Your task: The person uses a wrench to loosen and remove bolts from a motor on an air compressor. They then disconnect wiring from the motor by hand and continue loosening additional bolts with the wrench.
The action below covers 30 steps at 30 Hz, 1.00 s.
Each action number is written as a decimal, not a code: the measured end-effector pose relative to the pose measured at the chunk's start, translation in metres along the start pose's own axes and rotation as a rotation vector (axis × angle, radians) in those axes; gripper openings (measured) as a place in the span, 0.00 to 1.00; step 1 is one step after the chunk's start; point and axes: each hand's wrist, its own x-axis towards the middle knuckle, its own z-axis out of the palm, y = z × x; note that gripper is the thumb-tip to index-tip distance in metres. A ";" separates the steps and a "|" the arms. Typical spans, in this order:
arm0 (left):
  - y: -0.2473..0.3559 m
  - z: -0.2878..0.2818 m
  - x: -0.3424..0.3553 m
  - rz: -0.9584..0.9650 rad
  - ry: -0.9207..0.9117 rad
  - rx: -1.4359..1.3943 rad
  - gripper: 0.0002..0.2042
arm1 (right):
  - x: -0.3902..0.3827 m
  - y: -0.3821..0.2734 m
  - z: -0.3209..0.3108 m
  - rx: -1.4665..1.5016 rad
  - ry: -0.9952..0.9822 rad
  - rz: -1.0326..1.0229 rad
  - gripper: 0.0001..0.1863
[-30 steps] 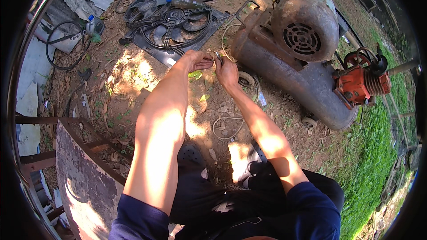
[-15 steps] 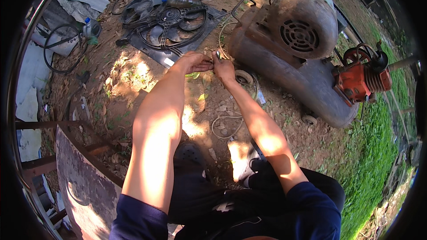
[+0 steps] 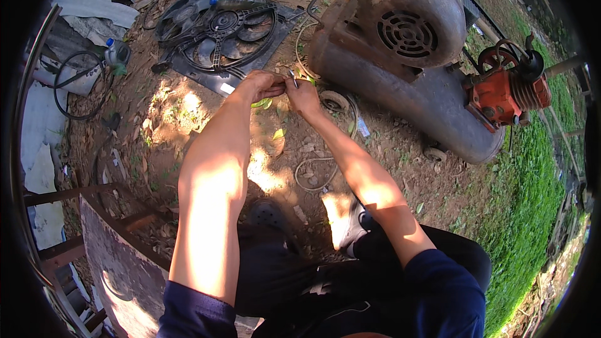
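Both arms stretch out over the ground, and the hands meet beyond my feet. My left hand (image 3: 265, 84) is closed, its fingers pressed together and pointing at the other hand; whatever it pinches is too small to make out. Closed in a fist, my right hand (image 3: 302, 96) touches or nearly touches the left fingertips. A small shiny metal tool (image 3: 292, 75) sticks up from the right fist; its kind cannot be told. Just past the hands lies a black radiator fan (image 3: 223, 24) in its round shroud. To the right rests a rusty air compressor tank (image 3: 382, 91).
On the tank sit a large motor (image 3: 413, 19) and a red compressor pump (image 3: 498, 99). A thin hose (image 3: 300, 178) loops over the dirt. A plastic bottle (image 3: 241, 2) lies on the fan. At lower left stands a worn panel (image 3: 119, 263) on a rusty frame, near corrugated sheets (image 3: 94, 7).
The whole view has shifted a little, so the ground things sit higher and farther left. My hands stay together in much the same pose.
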 end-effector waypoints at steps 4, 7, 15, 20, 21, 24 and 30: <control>-0.001 -0.002 0.000 -0.041 0.081 0.018 0.07 | -0.004 -0.004 -0.002 -0.050 0.015 -0.033 0.25; -0.001 -0.007 0.002 -0.053 0.169 0.044 0.06 | -0.009 -0.002 -0.002 -0.071 0.043 -0.202 0.26; -0.003 -0.013 0.000 -0.084 0.149 0.031 0.05 | -0.003 -0.011 -0.002 -0.117 -0.082 -0.060 0.22; -0.007 -0.026 0.001 -0.135 0.056 0.034 0.06 | -0.002 -0.003 0.002 -0.116 -0.103 -0.178 0.27; -0.011 -0.030 0.004 -0.157 0.026 0.030 0.07 | 0.002 0.001 0.006 -0.134 -0.097 -0.187 0.27; -0.020 -0.038 0.013 -0.181 -0.042 0.011 0.06 | 0.013 0.008 0.014 -0.149 -0.198 0.022 0.26; -0.039 -0.111 0.033 -0.094 0.388 -0.023 0.07 | 0.004 0.023 0.014 -0.172 -0.206 0.016 0.25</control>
